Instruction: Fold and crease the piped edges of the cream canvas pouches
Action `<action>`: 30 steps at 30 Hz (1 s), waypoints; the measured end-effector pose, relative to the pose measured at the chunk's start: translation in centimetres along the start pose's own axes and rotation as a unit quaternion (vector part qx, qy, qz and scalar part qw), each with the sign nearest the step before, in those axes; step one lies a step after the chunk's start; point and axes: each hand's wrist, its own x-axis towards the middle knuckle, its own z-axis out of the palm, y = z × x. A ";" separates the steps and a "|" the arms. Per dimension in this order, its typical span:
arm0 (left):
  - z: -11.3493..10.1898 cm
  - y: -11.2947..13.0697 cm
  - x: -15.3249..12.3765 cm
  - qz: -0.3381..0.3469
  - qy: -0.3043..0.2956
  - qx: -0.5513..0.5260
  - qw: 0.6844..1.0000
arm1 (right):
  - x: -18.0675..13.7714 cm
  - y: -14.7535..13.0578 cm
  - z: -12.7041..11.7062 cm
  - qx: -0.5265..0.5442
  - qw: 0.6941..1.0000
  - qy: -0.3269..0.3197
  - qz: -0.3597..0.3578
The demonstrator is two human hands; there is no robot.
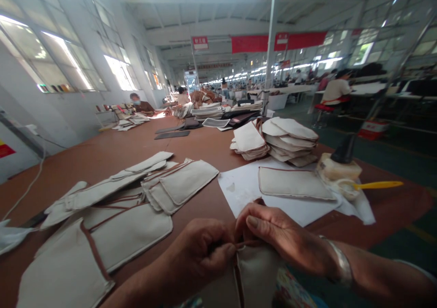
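Close to my body, at the near table edge, both hands grip a light grey fabric panel with brown edging (pixel 257 271). My left hand (pixel 208 249) pinches its upper edge between thumb and fingers. Beside it, my right hand (pixel 276 235) is curled over the top edge, thumb lying along the folded fingers. A brown strip or gap runs down the panel below my left thumb. Just beyond my right hand, a similar flat panel (pixel 295 183) lies on a white sheet (pixel 239 180). What the fingertips press on is partly hidden.
Loose panels (pixel 133 230) overlap on the brown table (pixel 129 146) to the left. Stacked panels (pixel 288 137) stand beyond the sheet. At right are a block-shaped container (pixel 337 167) with a black cone and a yellow-handled brush (pixel 378 185). Other people sit farther off.
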 end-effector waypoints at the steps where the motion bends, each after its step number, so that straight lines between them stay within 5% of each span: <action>1: 0.0 0.1 0.1 0.010 0.004 0.016 1.000 | 0.2 -0.2 -0.2 -0.004 1.000 -0.015 0.004; 5: 0.5 0.3 0.2 0.039 0.016 0.044 0.998 | 0.8 -0.5 -0.5 -0.090 0.992 -0.092 -0.012; 8: 0.5 0.0 -0.1 0.021 0.017 0.007 1.000 | 0.6 -0.3 -0.2 -0.161 0.980 -0.071 -0.091; 11: -0.4 -0.7 -0.5 -0.015 -0.044 -0.108 0.993 | 0.3 0.0 0.0 -0.196 0.968 -0.043 -0.150; 19: -2.2 -0.5 -0.3 -0.090 -0.106 -0.150 0.979 | 0.2 -0.2 -0.6 -0.219 0.961 -0.070 -0.154; 24: -2.0 0.5 -1.1 -0.077 -0.056 -0.065 0.993 | 0.6 -1.2 -0.6 -0.245 0.955 -0.080 -0.148; 30: -5.5 -0.4 -2.4 -0.107 -0.200 0.074 0.971 | 2.8 -1.4 -5.8 -0.251 0.947 -0.073 -0.189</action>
